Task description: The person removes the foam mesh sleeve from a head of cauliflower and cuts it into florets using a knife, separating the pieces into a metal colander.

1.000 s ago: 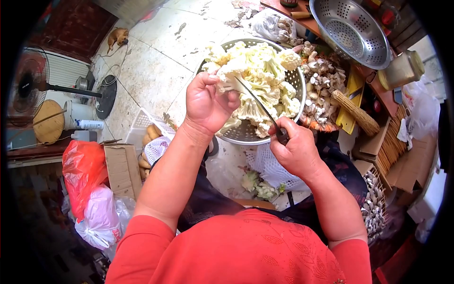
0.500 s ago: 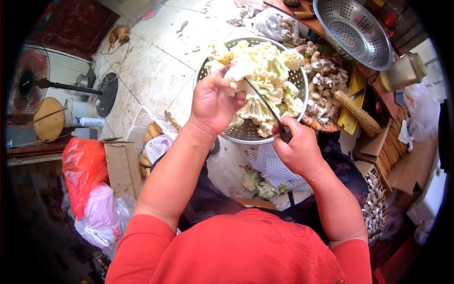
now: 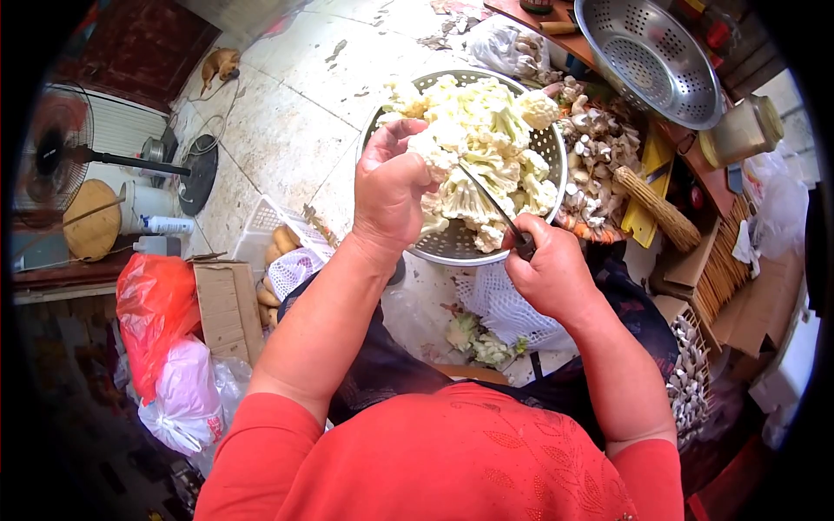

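My left hand (image 3: 391, 187) is closed around a piece of cauliflower (image 3: 437, 148), held over the near left part of a metal colander. In my right hand (image 3: 549, 265) is the black handle of a knife (image 3: 493, 204). Its thin blade slants up and left, with the tip at the held piece; whether it is inside the piece I cannot tell. Several cut cauliflower florets (image 3: 495, 117) are heaped in the colander (image 3: 561, 165), whose perforated rim shows around them. Trimmed leaves (image 3: 478, 340) lie on the floor below, beside a white mesh bag (image 3: 504, 304).
Right of the colander lie a heap of mushrooms (image 3: 592, 156) and a corn-cob-like bundle (image 3: 656, 208). Another colander (image 3: 647, 61) leans at the upper right, near a jar (image 3: 743, 130). On the left are a fan (image 3: 56, 152), a cardboard box (image 3: 228, 304), a red bag (image 3: 156, 295) and a curled-up dog (image 3: 219, 65).
My left hand has turned, its back now more toward me, and shifted slightly left and down with the cauliflower. The knife has stayed almost in place.
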Tool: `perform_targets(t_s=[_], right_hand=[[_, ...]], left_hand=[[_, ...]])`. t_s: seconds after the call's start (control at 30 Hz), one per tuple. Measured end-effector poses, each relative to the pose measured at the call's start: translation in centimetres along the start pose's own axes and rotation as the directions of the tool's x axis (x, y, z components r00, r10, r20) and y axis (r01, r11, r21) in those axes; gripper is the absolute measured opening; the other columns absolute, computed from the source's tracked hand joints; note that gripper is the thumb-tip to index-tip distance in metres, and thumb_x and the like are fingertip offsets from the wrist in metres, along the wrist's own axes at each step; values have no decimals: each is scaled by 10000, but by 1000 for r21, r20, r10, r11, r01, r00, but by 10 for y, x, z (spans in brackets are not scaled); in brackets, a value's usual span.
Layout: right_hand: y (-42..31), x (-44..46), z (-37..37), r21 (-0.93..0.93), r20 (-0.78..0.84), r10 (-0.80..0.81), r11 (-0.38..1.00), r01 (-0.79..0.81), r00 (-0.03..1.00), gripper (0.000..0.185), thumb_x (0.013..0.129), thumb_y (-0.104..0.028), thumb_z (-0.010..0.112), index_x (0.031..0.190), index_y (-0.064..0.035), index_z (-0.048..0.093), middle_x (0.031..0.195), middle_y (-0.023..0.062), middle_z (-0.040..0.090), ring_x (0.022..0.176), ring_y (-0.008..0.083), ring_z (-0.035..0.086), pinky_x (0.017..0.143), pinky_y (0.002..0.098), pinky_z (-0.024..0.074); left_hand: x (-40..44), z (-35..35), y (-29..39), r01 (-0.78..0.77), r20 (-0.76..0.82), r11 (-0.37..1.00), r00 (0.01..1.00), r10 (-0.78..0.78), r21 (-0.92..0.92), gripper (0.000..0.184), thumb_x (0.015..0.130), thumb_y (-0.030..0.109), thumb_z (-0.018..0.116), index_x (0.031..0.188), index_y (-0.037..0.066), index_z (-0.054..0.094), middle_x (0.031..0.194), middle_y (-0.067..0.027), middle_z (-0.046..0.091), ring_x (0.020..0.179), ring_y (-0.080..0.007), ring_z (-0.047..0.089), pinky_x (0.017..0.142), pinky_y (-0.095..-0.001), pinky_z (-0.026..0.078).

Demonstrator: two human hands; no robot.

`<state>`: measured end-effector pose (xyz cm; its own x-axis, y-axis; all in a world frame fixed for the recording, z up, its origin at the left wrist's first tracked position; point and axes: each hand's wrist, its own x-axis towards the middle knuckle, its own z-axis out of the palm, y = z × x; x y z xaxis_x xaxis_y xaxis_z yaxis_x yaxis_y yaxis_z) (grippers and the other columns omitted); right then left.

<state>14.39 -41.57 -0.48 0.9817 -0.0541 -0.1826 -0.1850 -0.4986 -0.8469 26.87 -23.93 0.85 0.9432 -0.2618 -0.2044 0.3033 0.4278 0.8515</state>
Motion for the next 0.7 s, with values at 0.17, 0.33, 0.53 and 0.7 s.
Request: perform_targets(t_s=[0.17, 0.33, 0.53, 0.7], right_hand=[[4, 3, 2, -6, 0, 49, 999, -49, 999, 162, 780, -93, 632, 937, -51, 628, 806, 215, 668, 795, 401, 651, 714, 441, 511], [16, 5, 12, -24, -4, 145, 989, -145, 989, 143, 801, -107, 631, 926, -36, 636, 829, 218, 679, 791, 390, 661, 722, 416, 521], [14, 8, 9, 100, -58, 148, 985, -142, 987, 137, 805, -114, 648, 911, -30, 629, 773, 170, 672, 697, 286, 659, 691, 359, 519], [6, 3, 12, 164, -84, 80, 984, -66, 993, 130, 801, -103, 651, 905, -30, 624, 754, 151, 663, 687, 246, 658, 679, 345, 518]], left_hand=[[-7, 5, 2, -112, 9, 991, 994, 112, 74, 423, 688, -42, 519, 1107, 6, 542, 1041, -96, 587, 821, -143, 569, 680, -246, 469], [-8, 12, 11, -202, 28, 978, 979, 201, 50, 437, 689, -23, 524, 1126, -3, 529, 1056, -102, 560, 846, -138, 563, 682, -249, 480], [10, -9, 8, 76, 3, 994, 997, -77, 79, 400, 744, 47, 507, 1143, 48, 527, 929, -100, 609, 719, -202, 594, 641, -316, 465], [17, -18, 10, 300, 32, 938, 954, -299, -172, 321, 779, 128, 572, 1098, 91, 569, 884, -52, 626, 693, -202, 583, 637, -315, 481]])
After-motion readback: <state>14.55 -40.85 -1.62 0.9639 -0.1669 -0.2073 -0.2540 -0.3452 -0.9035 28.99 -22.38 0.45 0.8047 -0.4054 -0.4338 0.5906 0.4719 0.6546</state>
